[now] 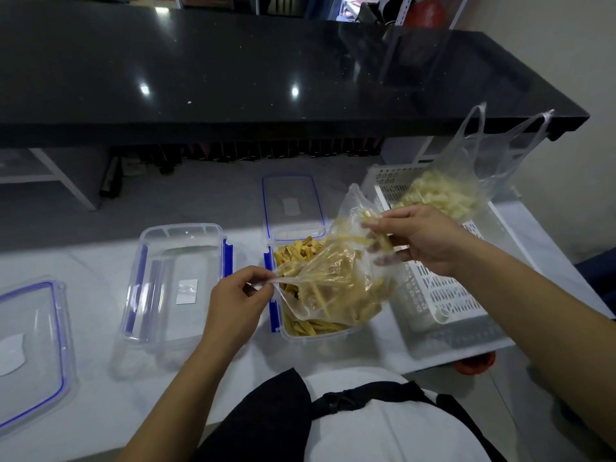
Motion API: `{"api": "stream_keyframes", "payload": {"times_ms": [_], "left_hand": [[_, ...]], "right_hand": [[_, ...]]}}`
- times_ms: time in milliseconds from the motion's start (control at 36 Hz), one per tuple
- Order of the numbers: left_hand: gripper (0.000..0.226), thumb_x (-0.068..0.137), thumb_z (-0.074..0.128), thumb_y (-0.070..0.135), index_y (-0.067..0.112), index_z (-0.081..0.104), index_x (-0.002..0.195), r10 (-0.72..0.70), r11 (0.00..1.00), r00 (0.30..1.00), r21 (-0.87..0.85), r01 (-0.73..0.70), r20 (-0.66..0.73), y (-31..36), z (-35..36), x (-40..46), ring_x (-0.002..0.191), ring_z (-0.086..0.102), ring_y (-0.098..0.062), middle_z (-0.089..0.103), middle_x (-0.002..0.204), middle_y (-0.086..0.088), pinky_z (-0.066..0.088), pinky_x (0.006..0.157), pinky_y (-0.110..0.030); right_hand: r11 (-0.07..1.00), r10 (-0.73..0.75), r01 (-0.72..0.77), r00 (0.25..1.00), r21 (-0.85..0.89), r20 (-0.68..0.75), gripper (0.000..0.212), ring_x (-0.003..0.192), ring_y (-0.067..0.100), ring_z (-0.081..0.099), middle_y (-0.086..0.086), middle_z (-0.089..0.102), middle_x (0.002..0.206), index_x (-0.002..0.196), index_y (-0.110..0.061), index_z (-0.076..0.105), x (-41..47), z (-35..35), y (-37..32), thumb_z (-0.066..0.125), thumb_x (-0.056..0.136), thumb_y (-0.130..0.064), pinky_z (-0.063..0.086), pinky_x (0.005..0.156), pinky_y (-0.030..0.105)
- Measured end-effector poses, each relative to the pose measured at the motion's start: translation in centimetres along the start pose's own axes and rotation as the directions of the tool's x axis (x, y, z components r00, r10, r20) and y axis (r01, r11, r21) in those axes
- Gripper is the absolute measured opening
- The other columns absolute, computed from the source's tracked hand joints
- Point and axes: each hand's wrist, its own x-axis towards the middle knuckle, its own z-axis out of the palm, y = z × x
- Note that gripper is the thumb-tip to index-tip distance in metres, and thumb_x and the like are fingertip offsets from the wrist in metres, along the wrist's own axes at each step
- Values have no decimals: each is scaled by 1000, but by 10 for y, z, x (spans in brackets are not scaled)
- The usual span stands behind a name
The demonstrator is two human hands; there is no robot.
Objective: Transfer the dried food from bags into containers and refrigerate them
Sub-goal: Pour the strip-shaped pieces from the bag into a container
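Note:
A clear plastic bag (336,281) of yellow dried strips hangs tilted over a clear container (320,331) with blue clips, which holds more of the same strips. My left hand (238,295) pinches the bag's lower left corner. My right hand (420,238) grips the bag's upper end through the plastic. An empty clear container (173,295) stands left of the filled one. A second bag (466,181) with pale dried pieces sits in a white perforated basket (443,305) on the right.
A lid (293,205) with a blue seal lies behind the filled container, and another lid (30,348) lies at the far left on the white table (100,411). A black counter (266,78) runs across the back. A red object (475,365) shows below the table's right edge.

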Motion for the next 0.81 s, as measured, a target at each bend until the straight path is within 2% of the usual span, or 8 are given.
{"api": "stream_keyframes", "payload": {"times_ms": [56,167,250,306,417,556,694,806], "left_hand": [[29,90,70,8,36,70,82,-1,1000,1000,-5,1,-2,0,0,0,72,63,0,69,78,23,48,58,-8],[29,90,70,11,38,69,82,1,1000,1000,10,-1,-3,-1,-1,0,73,63,0,69,78,24,48,57,-10],[27,89,71,11,37,70,82,2,1000,1000,13,-2,0,-2,-1,0,70,62,0,68,79,24,48,58,-11],[25,89,72,12,36,71,82,0,1000,1000,15,0,0,-3,-2,-1,71,63,0,69,79,25,47,61,-12],[25,89,72,14,38,70,81,12,1000,1000,0,-12,-8,-5,-2,-1,69,63,-3,69,76,23,48,63,-17],[27,88,72,11,37,72,82,2,999,1000,-38,-2,18,-8,0,-1,68,63,-3,71,79,20,51,63,-20],[26,88,72,9,34,73,83,3,999,999,-42,-1,46,-11,4,-2,68,65,-5,72,79,16,54,65,-21],[22,89,72,12,33,73,84,12,999,999,-45,-10,53,-11,5,-3,66,64,-4,72,80,15,55,65,-22]], "right_hand": [[1000,-21,21,1000,-9,-6,50,77,27,74,16,74,83,100,5,74,1,2,-3,85,63,-26,61,61,39],[985,-116,103,990,-141,-81,18,78,28,74,18,75,86,97,1,76,3,3,-10,72,88,-13,63,65,45],[934,-231,186,966,-304,-116,13,74,21,70,11,76,83,96,-5,79,3,4,-16,73,89,-15,63,64,42],[906,-292,234,949,-354,-121,12,74,22,72,8,76,81,94,-7,79,1,4,-22,73,90,-17,62,60,36],[891,-376,319,917,-322,-133,16,68,22,71,16,72,83,95,-4,77,-4,6,-36,72,91,-19,61,57,34],[905,-406,379,905,-191,-128,11,63,23,67,15,67,74,94,-5,78,-8,12,-49,71,91,-14,59,54,35],[910,-368,336,924,-244,-99,8,61,22,67,13,68,72,89,-7,77,-7,15,-51,71,91,-12,58,53,33],[919,-343,303,929,-254,-135,9,60,20,66,9,66,70,89,-5,76,-7,11,-44,69,92,-10,60,54,35]]}}
